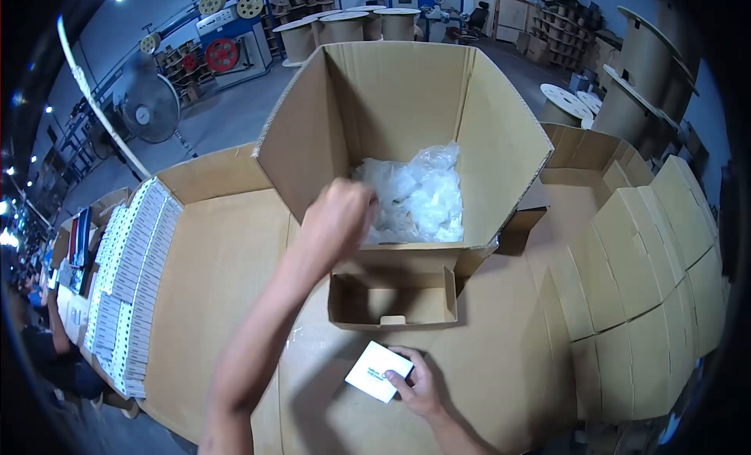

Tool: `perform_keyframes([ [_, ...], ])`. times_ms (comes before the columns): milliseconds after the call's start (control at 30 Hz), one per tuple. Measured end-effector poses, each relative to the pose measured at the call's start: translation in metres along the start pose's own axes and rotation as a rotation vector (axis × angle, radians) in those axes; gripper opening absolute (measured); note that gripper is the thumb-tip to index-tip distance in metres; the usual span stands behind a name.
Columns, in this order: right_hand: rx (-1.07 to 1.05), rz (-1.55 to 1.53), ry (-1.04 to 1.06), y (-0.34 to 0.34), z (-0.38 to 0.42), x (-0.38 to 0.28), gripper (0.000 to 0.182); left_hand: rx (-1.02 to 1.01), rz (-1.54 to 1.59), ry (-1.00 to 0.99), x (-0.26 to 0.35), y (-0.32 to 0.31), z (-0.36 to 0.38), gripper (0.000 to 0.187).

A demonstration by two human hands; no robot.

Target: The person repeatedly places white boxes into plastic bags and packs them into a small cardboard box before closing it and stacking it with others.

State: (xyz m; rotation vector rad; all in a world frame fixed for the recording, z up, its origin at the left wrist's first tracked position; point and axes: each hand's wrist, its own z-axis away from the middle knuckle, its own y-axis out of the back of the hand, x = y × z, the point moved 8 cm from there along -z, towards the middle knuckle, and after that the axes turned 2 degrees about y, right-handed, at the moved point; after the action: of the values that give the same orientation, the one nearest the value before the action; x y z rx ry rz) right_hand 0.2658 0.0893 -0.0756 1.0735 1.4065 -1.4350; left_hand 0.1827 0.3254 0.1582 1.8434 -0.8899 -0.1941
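My right hand grips a small white box with printing on its top, thumb on the upper face and fingers along the far side. My left hand is raised at the near left part of a large open carton. Its fingers look curled together and slightly blurred; whatever they may hold is hidden. Beside that hand, crumpled clear plastic bags fill the bottom of the carton. Between my hands stands a small open brown cardboard box, with nothing visible inside.
White printed boxes are stacked along the left edge of the cardboard-covered table. Folded brown cartons stand in rows on the right. Behind are a fan, cable reels and machines. Part of another person shows at far left.
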Motion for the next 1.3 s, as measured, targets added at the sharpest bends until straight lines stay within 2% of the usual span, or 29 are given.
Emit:
perform_keyframes([
  [67, 0.02, -0.002, -0.024, 0.003, 0.002, 0.011, 0.045, -0.278, -0.229, 0.172, -0.042, -0.052, -0.066, 0.01],
  [100, -0.039, 0.131, -0.044, 0.004, 0.003, 0.02, 0.049, -0.377, -0.273, 0.162, -0.065, -0.08, -0.093, 0.015],
  [133, -0.055, 0.127, 0.005, 0.0, 0.004, 0.014, 0.049, -0.476, -0.317, 0.154, -0.089, -0.114, -0.108, 0.02],
  [200, -0.048, 0.196, -0.006, 0.0, 0.005, 0.011, 0.049, -0.411, -0.247, 0.023, -0.125, -0.163, -0.113, 0.021],
  [233, -0.05, 0.116, -0.059, 0.0, 0.005, 0.008, 0.049, -0.375, -0.215, -0.046, -0.134, -0.174, -0.114, 0.022],
  [267, -0.042, 0.136, -0.036, 0.0, 0.003, 0.002, 0.05, -0.314, -0.228, 0.0, -0.146, -0.176, -0.114, 0.026],
  [333, -0.019, 0.172, 0.005, 0.003, 0.002, -0.005, 0.05, -0.198, -0.247, 0.088, -0.15, -0.169, -0.109, 0.033],
  [367, -0.007, 0.126, -0.026, 0.005, 0.002, -0.001, 0.05, -0.243, -0.26, 0.176, -0.158, -0.17, -0.119, 0.03],
  [467, -0.059, 0.126, -0.048, 0.0, 0.002, -0.006, 0.048, -0.168, 0.027, 0.366, -0.125, -0.105, -0.126, 0.026],
  [500, -0.066, 0.146, -0.007, -0.002, 0.001, -0.011, 0.042, 0.005, 0.109, 0.382, -0.122, -0.085, -0.128, 0.024],
  [533, -0.073, 0.167, 0.033, -0.005, 0.001, -0.015, 0.037, 0.061, 0.104, 0.378, -0.119, -0.07, -0.131, 0.024],
  [567, -0.08, 0.191, 0.076, -0.006, 0.001, -0.019, 0.032, 0.087, 0.205, 0.358, -0.115, -0.057, -0.13, 0.022],
  [633, -0.149, 0.218, 0.034, -0.006, 0.003, -0.012, 0.022, 0.089, 0.409, 0.322, -0.1, -0.035, -0.122, 0.02],
  [667, -0.186, 0.235, 0.01, -0.006, 0.004, -0.007, 0.019, 0.112, 0.521, 0.339, -0.093, -0.028, -0.111, 0.021],
  [700, -0.133, 0.2, 0.15, -0.007, 0.002, -0.019, 0.016, 0.137, 0.631, 0.353, -0.069, -0.012, -0.092, 0.021],
  [733, -0.168, 0.244, 0.112, -0.006, 0.002, -0.024, 0.016, 0.16, 0.738, 0.364, -0.048, 0.003, -0.071, 0.022],
  [800, -0.135, 0.197, 0.17, -0.002, 0.0, -0.02, 0.016, 0.171, 0.8, 0.26, -0.013, 0.02, -0.021, 0.022],
  [833, -0.126, 0.235, 0.096, 0.0, 0.0, -0.018, 0.016, 0.221, 0.869, 0.278, 0.0, 0.023, 0.009, 0.022],
  [867, -0.132, 0.229, 0.105, 0.0, 0.002, -0.027, 0.021, 0.237, 0.912, 0.282, 0.003, 0.019, 0.042, 0.02],
  [933, -0.058, 0.194, 0.264, 0.007, -0.002, -0.017, 0.023, 0.283, 1.184, 0.362, 0.009, -0.005, 0.115, 0.017],
  [1000, -0.028, 0.156, 0.355, 0.011, -0.006, -0.01, 0.034, 0.3, 1.076, 0.483, 0.015, -0.024, 0.183, 0.018],
  [1067, -0.09, 0.177, 0.329, -0.001, 0.006, -0.049, 0.041, 0.285, 1.18, 0.538, 0.018, -0.056, 0.236, 0.016],
  [1133, -0.068, 0.4, 0.482, -0.012, 0.014, -0.063, 0.045, 0.186, 1.181, 0.615, 0.023, -0.083, 0.268, 0.014],
  [1167, -0.061, 0.42, 0.343, -0.015, 0.019, -0.059, 0.041, 0.134, 1.092, 0.599, 0.027, -0.089, 0.278, 0.013],
  [1267, -0.006, 0.541, 0.342, -0.009, 0.014, -0.026, 0.034, 0.0, 1.052, 0.506, 0.033, -0.097, 0.288, 0.016],
  [1300, 0.007, 0.677, 0.386, -0.01, 0.018, -0.032, 0.029, -0.011, 1.041, 0.603, 0.026, -0.098, 0.292, 0.019],
])
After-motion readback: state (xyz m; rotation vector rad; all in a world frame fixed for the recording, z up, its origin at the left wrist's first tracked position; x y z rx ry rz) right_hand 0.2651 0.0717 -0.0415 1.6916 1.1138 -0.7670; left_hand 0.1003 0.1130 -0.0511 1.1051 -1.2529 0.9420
